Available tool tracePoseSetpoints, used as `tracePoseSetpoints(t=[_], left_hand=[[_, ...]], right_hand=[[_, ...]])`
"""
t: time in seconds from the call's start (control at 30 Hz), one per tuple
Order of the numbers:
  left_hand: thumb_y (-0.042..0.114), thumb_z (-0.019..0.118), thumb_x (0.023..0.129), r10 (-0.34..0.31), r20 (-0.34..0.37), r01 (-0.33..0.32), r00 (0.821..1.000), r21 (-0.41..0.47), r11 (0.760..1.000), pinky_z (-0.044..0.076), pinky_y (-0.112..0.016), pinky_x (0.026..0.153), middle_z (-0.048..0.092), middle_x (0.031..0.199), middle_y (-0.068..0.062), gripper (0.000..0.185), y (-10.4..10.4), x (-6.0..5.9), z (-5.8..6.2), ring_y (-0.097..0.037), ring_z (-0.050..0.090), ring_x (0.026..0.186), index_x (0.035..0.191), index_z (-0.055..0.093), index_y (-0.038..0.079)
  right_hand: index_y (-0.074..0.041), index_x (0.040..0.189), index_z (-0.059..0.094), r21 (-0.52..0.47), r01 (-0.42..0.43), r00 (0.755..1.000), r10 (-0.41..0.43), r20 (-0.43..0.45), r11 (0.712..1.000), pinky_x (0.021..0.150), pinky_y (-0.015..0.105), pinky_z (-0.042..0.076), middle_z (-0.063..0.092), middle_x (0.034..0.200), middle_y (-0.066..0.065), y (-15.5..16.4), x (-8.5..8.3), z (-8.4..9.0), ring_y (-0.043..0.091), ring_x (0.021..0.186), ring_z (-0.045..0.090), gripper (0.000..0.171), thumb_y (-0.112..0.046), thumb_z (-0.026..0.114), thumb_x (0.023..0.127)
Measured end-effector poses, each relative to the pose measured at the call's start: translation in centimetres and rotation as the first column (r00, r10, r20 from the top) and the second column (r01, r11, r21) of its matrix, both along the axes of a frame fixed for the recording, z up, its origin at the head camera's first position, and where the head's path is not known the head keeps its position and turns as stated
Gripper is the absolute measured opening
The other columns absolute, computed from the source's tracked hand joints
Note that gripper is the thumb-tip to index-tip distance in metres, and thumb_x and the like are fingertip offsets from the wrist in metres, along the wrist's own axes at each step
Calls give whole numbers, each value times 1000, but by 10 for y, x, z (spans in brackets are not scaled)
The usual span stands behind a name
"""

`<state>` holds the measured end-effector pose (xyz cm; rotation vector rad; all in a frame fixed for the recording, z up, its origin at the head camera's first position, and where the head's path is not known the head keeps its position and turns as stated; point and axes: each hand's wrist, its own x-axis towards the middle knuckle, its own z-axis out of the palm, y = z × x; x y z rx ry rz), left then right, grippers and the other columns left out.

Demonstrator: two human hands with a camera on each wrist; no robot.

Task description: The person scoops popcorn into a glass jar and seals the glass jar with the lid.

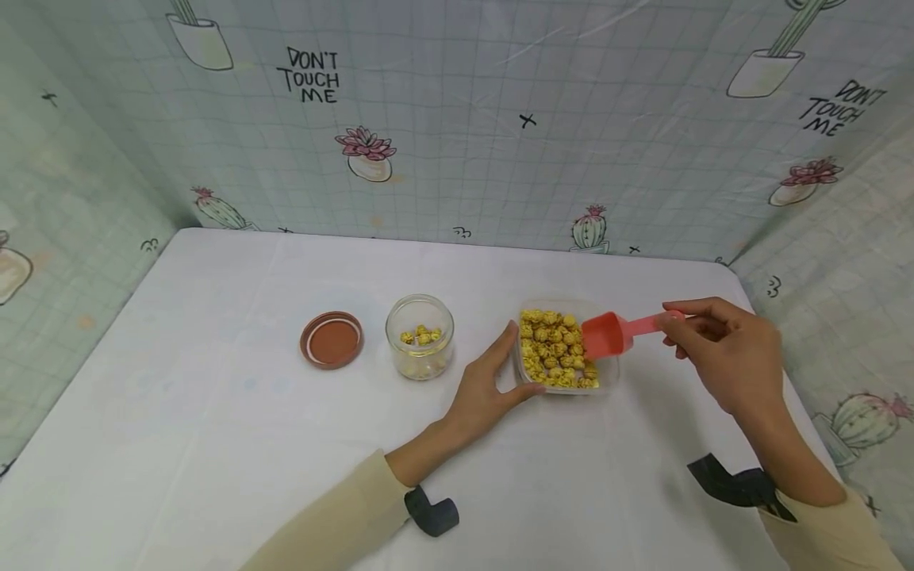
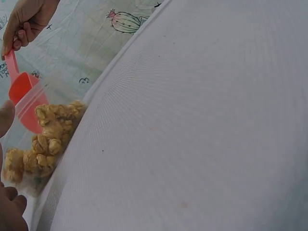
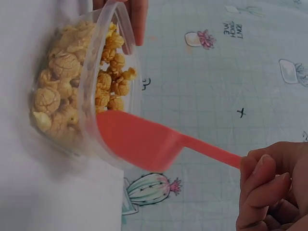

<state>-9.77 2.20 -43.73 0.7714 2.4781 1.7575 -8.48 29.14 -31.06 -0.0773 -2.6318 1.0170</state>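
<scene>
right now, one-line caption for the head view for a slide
Right hand dips scoop into popcorn tub steadied by left hand; jar nearby.

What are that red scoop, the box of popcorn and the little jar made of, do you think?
The scoop looks like smooth, slightly glossy red plastic, moulded in one piece with its handle. The popcorn box seems thin clear plastic: the popcorn shows through its wall. The jar is clear and could be glass or plastic; its shine leaves that open. The right hand pinches the scoop handle; the left hand touches the box.
</scene>
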Motion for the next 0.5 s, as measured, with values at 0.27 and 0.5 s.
tracePoseSetpoints(t=[0.27, 0.5], left_hand=[[30, 74, 84, 8, -17, -8, 1000, -13, 1000, 24, -31, 112, 20, 156, -11, 88, 1, -1, 0, -15, 18, 141, 151, 22, 2], [29, 74, 84, 2, -26, -2, 1000, -6, 1000, 24, -31, 112, 21, 155, -12, 89, 1, -1, 0, -15, 18, 141, 150, 22, 1]], right_hand=[[-6, 103, 73, 80, -68, 992, 76, -102, 994, 41, 17, 36, 67, 72, 9, -11, -4, -2, 1, 52, 53, 20, -15, 73, 86], [-8, 106, 72, 44, -60, 998, 60, 11, 997, 44, 20, 41, 69, 74, 7, -10, -6, -13, 8, 55, 59, 25, -26, 70, 89]])
